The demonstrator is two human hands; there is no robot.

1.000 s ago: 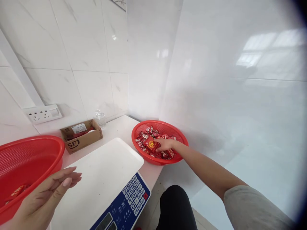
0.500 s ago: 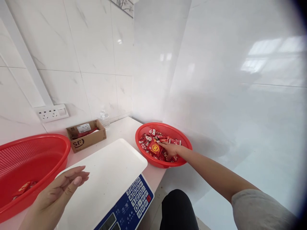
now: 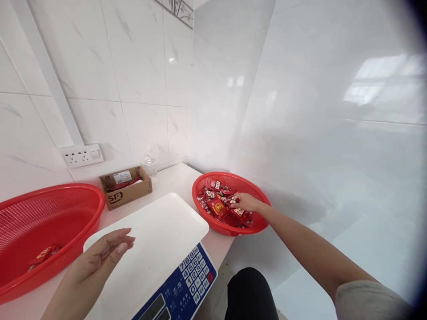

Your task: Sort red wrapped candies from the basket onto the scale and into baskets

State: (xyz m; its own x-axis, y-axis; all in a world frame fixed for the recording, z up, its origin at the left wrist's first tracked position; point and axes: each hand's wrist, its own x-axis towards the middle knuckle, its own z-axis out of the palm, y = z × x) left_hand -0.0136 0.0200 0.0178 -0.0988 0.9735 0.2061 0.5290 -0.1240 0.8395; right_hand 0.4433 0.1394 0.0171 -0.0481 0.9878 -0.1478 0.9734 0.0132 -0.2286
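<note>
My right hand [image 3: 246,202] reaches into a round red basket [image 3: 255,190] on the counter's far right. The basket holds many small red candy packets [image 3: 218,207]. The fingers are curled down onto the packets and look pinched on one or more of them. My left hand [image 3: 100,260] hovers open, fingers loosely apart, over the near left corner of a white scale platter [image 3: 156,240]. It holds nothing. The scale's blue keypad [image 3: 191,278] faces me.
A large red basket [image 3: 50,213] sits at the left with a few red packets [image 3: 43,255] inside. A small cardboard box [image 3: 126,191] and a clear jar [image 3: 151,163] stand by the tiled wall, under a wall socket [image 3: 82,155]. The counter edge runs along the right.
My right hand has shifted a little to the right inside the round basket and curled its fingers onto the packets. My left hand stays hovering over the scale. The view has drifted slightly.
</note>
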